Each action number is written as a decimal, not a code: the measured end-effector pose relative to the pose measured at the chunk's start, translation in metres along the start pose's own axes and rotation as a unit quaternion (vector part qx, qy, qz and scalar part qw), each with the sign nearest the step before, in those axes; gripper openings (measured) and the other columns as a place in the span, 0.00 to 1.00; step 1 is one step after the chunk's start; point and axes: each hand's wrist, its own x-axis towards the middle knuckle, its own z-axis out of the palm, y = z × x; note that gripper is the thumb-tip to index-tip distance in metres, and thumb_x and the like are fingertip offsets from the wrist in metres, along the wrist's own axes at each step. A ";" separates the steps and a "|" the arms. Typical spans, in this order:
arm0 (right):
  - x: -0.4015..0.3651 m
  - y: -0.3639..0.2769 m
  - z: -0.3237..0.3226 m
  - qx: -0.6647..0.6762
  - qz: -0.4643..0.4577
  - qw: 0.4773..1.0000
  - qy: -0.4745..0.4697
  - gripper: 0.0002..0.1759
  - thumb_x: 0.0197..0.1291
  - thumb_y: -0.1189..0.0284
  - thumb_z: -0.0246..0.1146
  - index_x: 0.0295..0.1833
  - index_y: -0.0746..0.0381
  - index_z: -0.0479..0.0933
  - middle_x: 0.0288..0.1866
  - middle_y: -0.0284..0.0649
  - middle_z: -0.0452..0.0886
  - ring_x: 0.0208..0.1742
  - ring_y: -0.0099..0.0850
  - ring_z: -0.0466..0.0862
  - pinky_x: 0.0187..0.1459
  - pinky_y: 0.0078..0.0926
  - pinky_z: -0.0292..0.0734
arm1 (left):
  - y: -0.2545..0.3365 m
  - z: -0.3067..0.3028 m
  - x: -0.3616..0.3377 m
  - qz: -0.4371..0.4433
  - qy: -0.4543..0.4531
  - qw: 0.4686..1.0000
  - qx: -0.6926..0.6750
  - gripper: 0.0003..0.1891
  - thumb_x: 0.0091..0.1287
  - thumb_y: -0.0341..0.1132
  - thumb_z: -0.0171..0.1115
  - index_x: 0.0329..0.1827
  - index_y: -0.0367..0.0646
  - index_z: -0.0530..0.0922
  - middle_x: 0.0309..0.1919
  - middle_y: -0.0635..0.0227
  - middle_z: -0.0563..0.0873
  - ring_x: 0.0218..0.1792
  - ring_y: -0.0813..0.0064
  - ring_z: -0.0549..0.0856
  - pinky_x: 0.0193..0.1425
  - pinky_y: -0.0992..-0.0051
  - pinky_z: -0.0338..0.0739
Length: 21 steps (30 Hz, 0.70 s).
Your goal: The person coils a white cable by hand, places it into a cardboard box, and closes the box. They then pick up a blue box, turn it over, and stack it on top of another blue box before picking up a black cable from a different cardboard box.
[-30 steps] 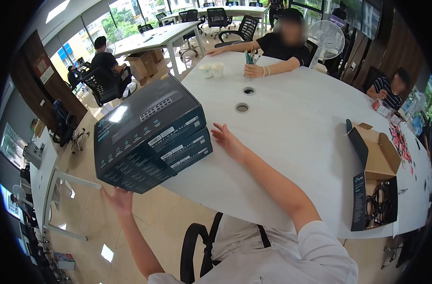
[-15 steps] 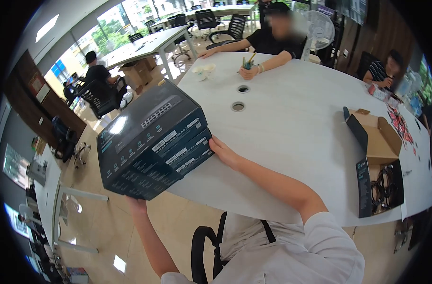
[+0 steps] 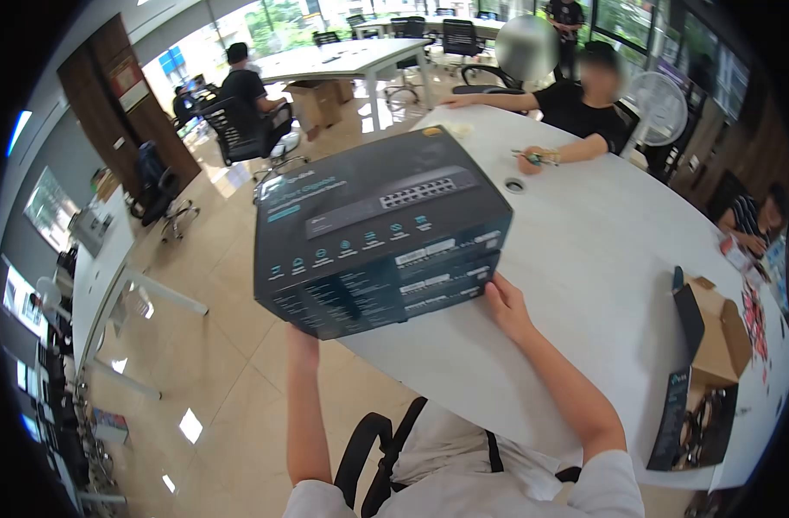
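Observation:
A stack of dark network switch boxes [image 3: 381, 226] is held up in front of me, over the left edge of the white table. The top box shows a printed switch with rows of ports. My left hand [image 3: 303, 344] supports the stack from below at its near left corner; its fingers are hidden underneath. At the lower right corner, my right hand [image 3: 508, 309] presses on the side of the boxes, with some fingers out of sight. To the right, an opened switch box [image 3: 718, 332] stands on the table with black cables [image 3: 698, 427] inside.
The white table [image 3: 576, 259] has a round cable hole [image 3: 515, 185]. Across it sits a person [image 3: 576, 112] holding pens or similar thin items. Red scraps [image 3: 754, 324] lie at the far right. Beneath me is a black chair [image 3: 364, 457]; tiled floor [image 3: 230, 345] stretches left.
My view has turned left, so the table and opened box appear farther right. The stack now looks more level and nearer the middle. Both hands keep their hold on it.

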 end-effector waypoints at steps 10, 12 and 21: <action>-0.010 -0.008 0.006 -0.224 -0.083 0.970 0.049 0.39 0.59 0.79 0.61 0.77 0.67 0.58 0.63 0.59 0.75 0.63 0.54 0.77 0.64 0.42 0.73 | -0.031 0.048 -0.080 0.424 0.254 0.825 0.273 0.33 0.81 0.50 0.36 0.81 0.38 0.51 0.81 0.57 0.56 0.80 0.61 0.56 0.82 0.58 0.42; -0.020 0.002 0.008 -0.257 -0.083 0.962 0.033 0.43 0.57 0.80 0.62 0.77 0.71 0.51 0.62 0.63 0.74 0.61 0.57 0.76 0.63 0.44 0.73 | -0.009 0.078 -0.078 0.543 0.212 0.750 0.313 0.32 0.80 0.49 0.37 0.81 0.39 0.52 0.80 0.54 0.56 0.80 0.58 0.56 0.82 0.58 0.44; -0.133 -0.011 0.045 -0.469 -0.092 0.877 -0.042 0.31 0.63 0.67 0.58 0.70 0.68 0.68 0.78 0.53 0.62 0.80 0.43 0.60 0.77 0.48 0.55 | -0.009 0.233 -0.112 0.709 -0.141 0.643 0.254 0.31 0.77 0.49 0.38 0.78 0.41 0.57 0.77 0.42 0.57 0.78 0.44 0.57 0.78 0.53 0.50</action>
